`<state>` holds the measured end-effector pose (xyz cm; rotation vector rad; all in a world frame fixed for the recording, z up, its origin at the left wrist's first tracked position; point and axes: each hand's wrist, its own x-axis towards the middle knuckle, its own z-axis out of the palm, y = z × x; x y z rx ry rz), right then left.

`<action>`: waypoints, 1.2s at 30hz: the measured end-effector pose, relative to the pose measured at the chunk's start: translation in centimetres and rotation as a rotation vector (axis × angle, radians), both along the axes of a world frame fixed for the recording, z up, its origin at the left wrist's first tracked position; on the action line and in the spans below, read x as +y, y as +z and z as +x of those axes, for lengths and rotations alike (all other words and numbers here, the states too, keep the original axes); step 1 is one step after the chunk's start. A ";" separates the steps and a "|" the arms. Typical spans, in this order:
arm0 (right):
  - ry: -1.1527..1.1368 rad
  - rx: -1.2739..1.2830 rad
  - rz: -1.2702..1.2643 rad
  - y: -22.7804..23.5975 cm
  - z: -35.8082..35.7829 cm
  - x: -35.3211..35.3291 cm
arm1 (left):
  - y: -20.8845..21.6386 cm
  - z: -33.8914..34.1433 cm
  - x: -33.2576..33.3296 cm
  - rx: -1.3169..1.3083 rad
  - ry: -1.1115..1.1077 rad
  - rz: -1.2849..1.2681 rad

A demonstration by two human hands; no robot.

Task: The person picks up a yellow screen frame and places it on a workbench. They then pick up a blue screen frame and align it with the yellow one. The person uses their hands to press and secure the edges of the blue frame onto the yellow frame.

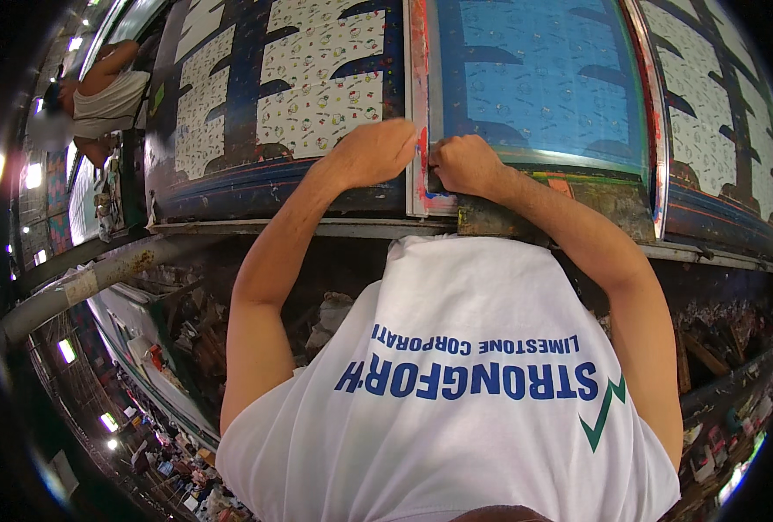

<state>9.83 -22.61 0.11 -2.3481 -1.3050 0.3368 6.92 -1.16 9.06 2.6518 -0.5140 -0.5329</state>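
Observation:
A silkscreen frame with paint-stained bars lies on the long printing table, its blue mesh over patterned fabric. My left hand is closed just left of the frame's left bar, knuckles by its edge. On the other side of that bar, my right hand is curled shut at the frame's near left corner. A small dark piece shows under its fingers. What either hand grips is hidden. White fabric panels with small printed figures and dark curved shapes lie left of the frame.
More printed panels lie right of the frame. A paint-crusted board sits at the frame's near edge. The table's front rail runs before me. Another person is at the far left, above a rusty pipe.

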 end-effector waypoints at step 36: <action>0.014 0.682 0.015 5.2 6.3 -5.2 | -3.8 4.4 -7.1 -0.069 -0.419 0.465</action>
